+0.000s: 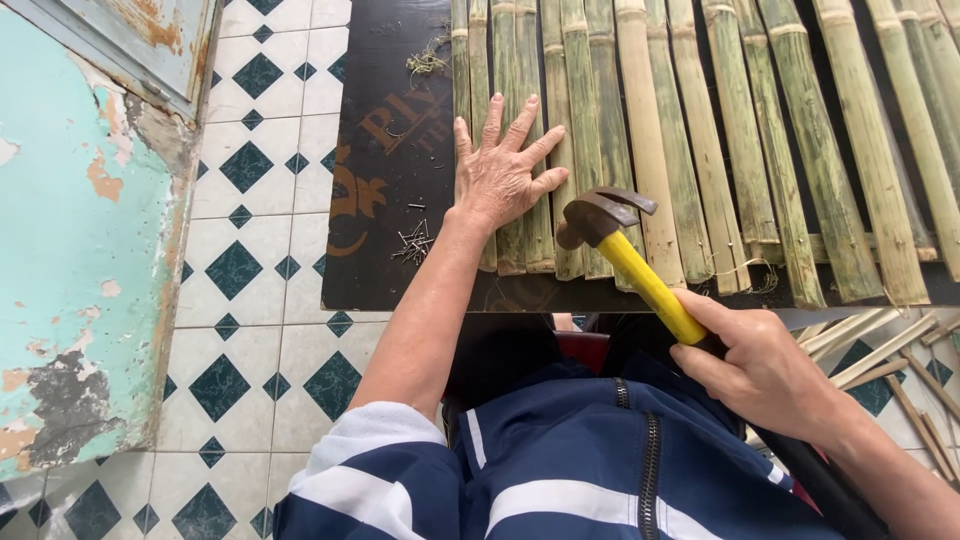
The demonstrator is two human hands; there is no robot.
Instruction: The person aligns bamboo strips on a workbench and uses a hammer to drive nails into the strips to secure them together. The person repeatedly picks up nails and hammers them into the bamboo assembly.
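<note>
Tiled flooring (250, 300) in white with dark diamonds sits left of the dark board (385, 200), on which I see a small pile of what appear to be nails (413, 243). My left hand (500, 170) lies flat, fingers spread wide, on the leftmost bamboo slats (600, 130) laid side by side across the board. Right of it, my right hand (765, 370) is wrapped around the yellow-handled claw hammer (630, 255), its head poised just above the slats' near ends.

Soft even daylight, sharp focus
</note>
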